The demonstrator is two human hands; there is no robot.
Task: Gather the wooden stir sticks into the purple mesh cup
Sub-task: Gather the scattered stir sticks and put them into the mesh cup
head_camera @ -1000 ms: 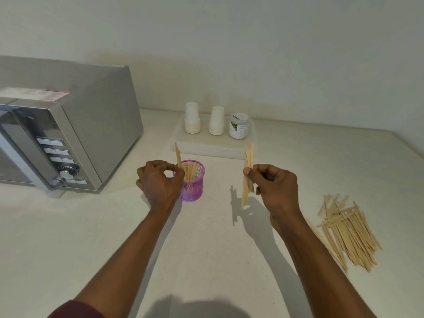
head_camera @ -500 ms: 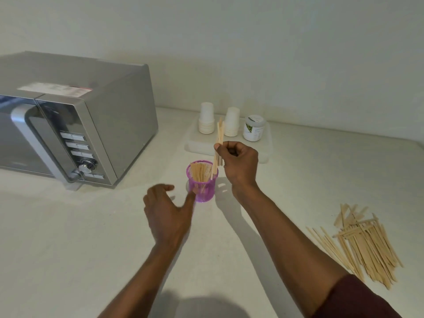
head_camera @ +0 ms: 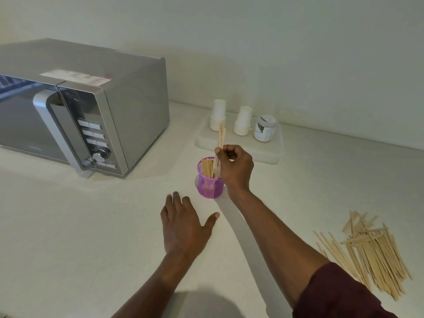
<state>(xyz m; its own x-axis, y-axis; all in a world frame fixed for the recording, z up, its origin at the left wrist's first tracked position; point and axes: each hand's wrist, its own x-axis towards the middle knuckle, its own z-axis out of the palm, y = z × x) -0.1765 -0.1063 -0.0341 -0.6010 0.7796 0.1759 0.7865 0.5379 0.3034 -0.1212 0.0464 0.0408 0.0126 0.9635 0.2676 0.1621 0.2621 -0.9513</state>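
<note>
Two hands | right hand [head_camera: 235, 167] pinching sticks [head_camera: 221, 138], lowered into cup [head_camera: 210, 183] | left hand [head_camera: 183, 226] spread, withdrawn

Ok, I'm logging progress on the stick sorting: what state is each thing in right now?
purple mesh cup: upright, partly filled with sticks
held sticks: pinched upright, lower ends in the cup
right hand: closed on the held sticks
left hand: open, empty
loose stick pile: lying on the counter
microwave: door shut
paper cups: stacked upside down
jar: lidded
</note>
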